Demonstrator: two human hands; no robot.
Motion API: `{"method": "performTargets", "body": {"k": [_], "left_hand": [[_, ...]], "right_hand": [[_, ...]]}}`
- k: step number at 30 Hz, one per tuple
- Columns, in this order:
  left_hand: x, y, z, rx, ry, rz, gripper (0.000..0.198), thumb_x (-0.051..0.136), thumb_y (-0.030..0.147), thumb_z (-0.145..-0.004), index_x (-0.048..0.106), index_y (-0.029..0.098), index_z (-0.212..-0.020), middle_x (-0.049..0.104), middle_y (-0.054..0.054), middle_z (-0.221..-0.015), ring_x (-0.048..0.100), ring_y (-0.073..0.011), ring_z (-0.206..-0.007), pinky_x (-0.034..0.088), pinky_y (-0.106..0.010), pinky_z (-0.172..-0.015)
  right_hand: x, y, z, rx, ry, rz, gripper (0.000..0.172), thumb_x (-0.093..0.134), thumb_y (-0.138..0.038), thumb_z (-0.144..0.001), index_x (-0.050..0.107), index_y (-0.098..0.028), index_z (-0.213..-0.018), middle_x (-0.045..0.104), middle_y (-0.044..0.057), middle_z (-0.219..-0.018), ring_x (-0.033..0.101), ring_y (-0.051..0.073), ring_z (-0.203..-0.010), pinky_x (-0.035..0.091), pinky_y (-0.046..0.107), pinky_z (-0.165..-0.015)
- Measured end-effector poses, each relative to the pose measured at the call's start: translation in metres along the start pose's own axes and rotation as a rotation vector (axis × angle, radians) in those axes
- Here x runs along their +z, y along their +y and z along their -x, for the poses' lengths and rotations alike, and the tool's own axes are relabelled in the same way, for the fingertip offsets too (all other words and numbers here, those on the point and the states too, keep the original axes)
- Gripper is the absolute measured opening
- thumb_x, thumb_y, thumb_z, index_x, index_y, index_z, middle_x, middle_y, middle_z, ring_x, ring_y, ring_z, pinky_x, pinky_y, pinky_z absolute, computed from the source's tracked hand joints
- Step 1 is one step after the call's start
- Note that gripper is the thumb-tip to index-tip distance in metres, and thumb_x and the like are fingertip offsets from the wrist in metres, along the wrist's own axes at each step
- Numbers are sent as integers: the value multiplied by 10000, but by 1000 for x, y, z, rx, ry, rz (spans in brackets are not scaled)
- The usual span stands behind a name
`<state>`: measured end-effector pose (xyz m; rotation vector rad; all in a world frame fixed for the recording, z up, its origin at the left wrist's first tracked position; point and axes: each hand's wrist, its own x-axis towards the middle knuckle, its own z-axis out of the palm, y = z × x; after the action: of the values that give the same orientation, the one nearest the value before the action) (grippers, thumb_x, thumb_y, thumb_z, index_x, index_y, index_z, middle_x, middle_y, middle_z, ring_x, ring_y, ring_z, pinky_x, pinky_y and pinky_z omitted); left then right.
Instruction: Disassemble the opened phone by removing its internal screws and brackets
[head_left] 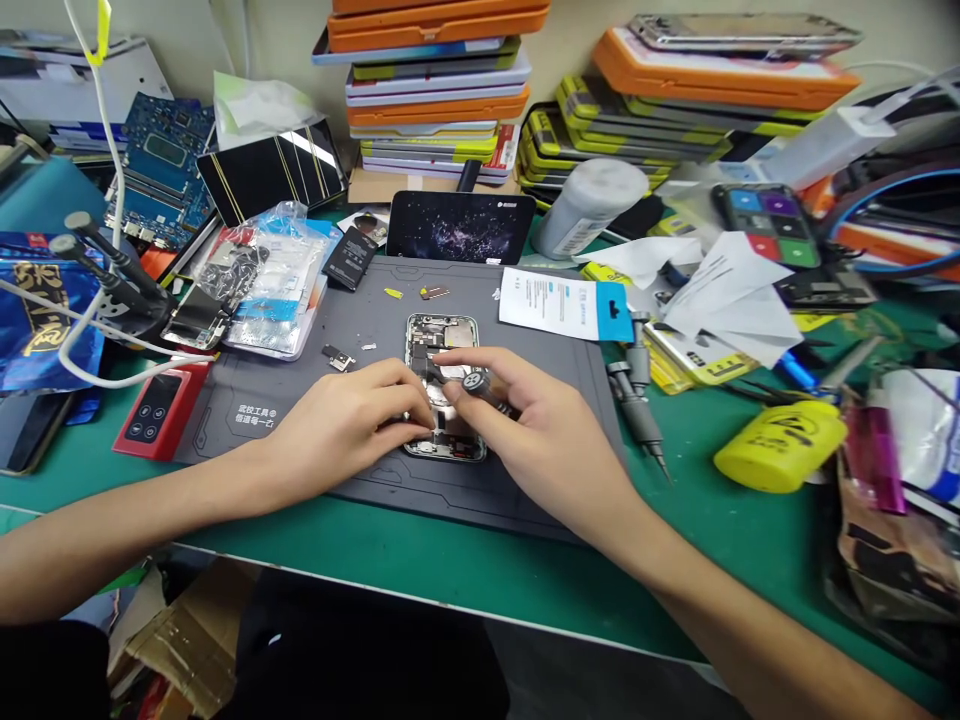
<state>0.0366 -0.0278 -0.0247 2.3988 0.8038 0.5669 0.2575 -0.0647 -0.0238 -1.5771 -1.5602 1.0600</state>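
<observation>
An opened smartphone (pixel 459 330) lies on the dark grey work mat (pixel 360 400), its inner parts exposed. My left hand (pixel 367 410) rests at the phone's lower left side, thumb and fingertips closed together over its inside; whatever is between them is hidden. Over the phone's right edge, my right hand (pixel 525 410) is closed around a grey screwdriver (pixel 475 382) whose round patterned end cap faces up. Its tip is hidden from view. Left of the phone lies a small dark phone part (pixel 339 357), and beyond it are small pieces including a metal bracket (pixel 434 293).
A black battery (pixel 351 258) and a dark-screened device (pixel 461 226) sit behind the mat. Grey screwdrivers (pixel 637 400) and a yellow roll (pixel 781 446) lie to the right. A red box (pixel 161 408) stands left. Orange cases (pixel 442 25) are stacked at the back.
</observation>
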Motion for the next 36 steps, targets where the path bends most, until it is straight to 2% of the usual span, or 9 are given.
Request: {"method": "performTargets", "body": {"k": [5,10,13,17,20,23,26,29,36], "left_hand": [[-1,6,0,41,8,47,90,668,168,-1055,753,165,-1024,719,-44,-1077,737,-151,-952,577,-255,-883],[1,10,8,162,42,-88,193,565,193,-1112,748,189,-1049,754,-39,-1092,722,-145,-948,558,-238,-853],[3,14,11,226,-14,-142,264,498,196,-1135,755,221,-1082,783,-29,-1133,732,-152,-983,561,-246,-899],[-2,29,12,143,-136,-47,252,529,244,-1133,769,245,-1055,802,5,-1129,746,-141,-957,574,-236,-909],[-16,30,15,167,-47,5,245,539,177,-1113,778,211,-1067,792,-43,-1141,753,-147,-993,580,-235,-917],[-36,14,28,-16,23,61,153,651,195,-1067,779,207,-983,788,-29,-1016,758,-143,-942,589,-232,-878],[-51,-7,45,-257,109,-38,116,712,235,-1024,781,223,-931,795,-8,-976,756,-160,-906,584,-261,-841],[-55,-18,57,-364,158,-77,127,721,329,-1027,792,242,-967,798,-7,-999,754,-176,-917,578,-272,-814],[-45,-15,52,-201,155,-239,215,581,287,-1107,783,217,-1085,778,-59,-1162,751,-194,-1067,590,-327,-980]], "right_hand": [[0,1,0,-3,-9,14,361,626,-390,-960,747,-280,-1282,551,-54,-640,507,155,-604,381,301,-613],[2,3,-2,-29,-20,-9,339,619,-422,-971,758,-289,-1250,542,-61,-628,491,151,-592,365,297,-598],[3,3,-3,-41,-34,-16,338,621,-426,-973,758,-282,-1246,540,-63,-619,472,148,-569,346,296,-578],[2,2,-4,-56,-39,-17,346,617,-455,-974,762,-270,-1228,519,-60,-620,479,152,-567,346,297,-576],[2,1,-4,-54,-56,-18,357,603,-461,-981,755,-273,-1243,524,-60,-623,481,153,-563,348,297,-575],[2,1,-3,-37,-63,-15,352,596,-451,-984,749,-281,-1252,524,-63,-618,483,154,-560,358,299,-585],[3,0,-3,-26,-80,-5,338,592,-429,-978,745,-290,-1246,519,-67,-610,500,159,-567,378,304,-607],[3,0,-3,-21,-93,5,344,585,-414,-973,735,-295,-1260,539,-65,-621,539,168,-588,400,311,-633],[2,0,-1,-49,-54,12,326,605,-432,-964,761,-287,-1211,497,-67,-601,502,154,-544,343,299,-579]]}}
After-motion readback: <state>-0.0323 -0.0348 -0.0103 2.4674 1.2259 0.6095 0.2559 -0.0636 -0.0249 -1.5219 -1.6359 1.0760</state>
